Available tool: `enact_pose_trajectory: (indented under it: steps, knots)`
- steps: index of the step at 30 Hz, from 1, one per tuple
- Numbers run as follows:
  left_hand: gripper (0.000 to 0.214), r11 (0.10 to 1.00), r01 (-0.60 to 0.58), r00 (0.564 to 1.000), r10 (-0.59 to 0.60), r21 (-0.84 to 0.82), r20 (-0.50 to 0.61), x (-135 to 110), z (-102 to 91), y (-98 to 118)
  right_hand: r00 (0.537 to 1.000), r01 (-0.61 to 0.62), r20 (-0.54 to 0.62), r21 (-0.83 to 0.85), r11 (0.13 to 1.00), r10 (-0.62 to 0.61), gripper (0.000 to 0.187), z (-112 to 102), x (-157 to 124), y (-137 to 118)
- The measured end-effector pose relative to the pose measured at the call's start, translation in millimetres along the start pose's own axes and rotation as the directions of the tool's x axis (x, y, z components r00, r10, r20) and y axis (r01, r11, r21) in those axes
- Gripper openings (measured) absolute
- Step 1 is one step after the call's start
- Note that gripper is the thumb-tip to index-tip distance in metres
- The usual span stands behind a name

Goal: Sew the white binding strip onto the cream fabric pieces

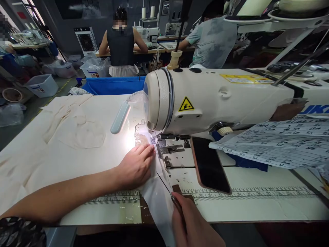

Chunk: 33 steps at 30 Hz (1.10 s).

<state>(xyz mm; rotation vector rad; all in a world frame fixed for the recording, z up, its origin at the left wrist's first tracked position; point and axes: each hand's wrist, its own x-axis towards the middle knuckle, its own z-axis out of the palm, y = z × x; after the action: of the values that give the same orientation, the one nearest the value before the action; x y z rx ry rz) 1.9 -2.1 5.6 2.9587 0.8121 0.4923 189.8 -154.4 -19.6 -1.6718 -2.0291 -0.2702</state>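
Note:
A long strip of white fabric runs from under the presser foot of a white sewing machine down over the table's front edge. My left hand lies on its upper end just in front of the foot, fingers bent and pressed together on the cloth, thumb hidden. Low in the view, my right hand is wrapped round the dark handle of an awl. Its thin metal point reaches up and left over the strip, below my left fingertips. Part of the strip passes beside my right hand.
A phone lies right of the needle plate, beside printed paper sheets. Left of the machine head are a light blue-grey handle-shaped tool and thin pale fabric pieces. A ruler strip borders the front edge. Two people sit at machines beyond.

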Motion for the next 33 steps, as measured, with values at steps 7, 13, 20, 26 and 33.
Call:
enact_pose_trajectory:
  steps: [7,13,20,26,33]
  knots:
    - [0.048,0.999,0.036,0.996,-0.039,0.038,0.075,0.4,-3.1,-0.2,1.000,-0.014,-0.010,-0.014,1.000,0.014,0.026,-0.6,15.7,-2.7]
    - [0.050,0.997,0.040,0.995,-0.047,0.070,0.094,0.6,-3.4,2.4,1.000,0.003,-0.026,-0.051,0.999,-0.005,0.026,-1.4,24.1,-5.1]
    - [0.049,0.996,0.032,0.996,-0.039,0.085,0.085,-2.2,-3.5,5.8,1.000,-0.017,0.007,-0.012,1.000,0.017,0.025,2.7,29.6,-7.4]
    - [0.051,0.992,0.010,0.995,-0.022,0.123,0.093,-5.1,-4.0,8.2,1.000,0.002,-0.005,0.019,1.000,-0.002,0.025,4.7,34.4,-9.6]
    - [0.046,0.995,-0.007,0.999,0.003,0.104,0.044,-6.4,-3.9,10.1,0.999,0.018,-0.038,0.006,1.000,-0.018,0.027,7.3,46.8,-14.4]
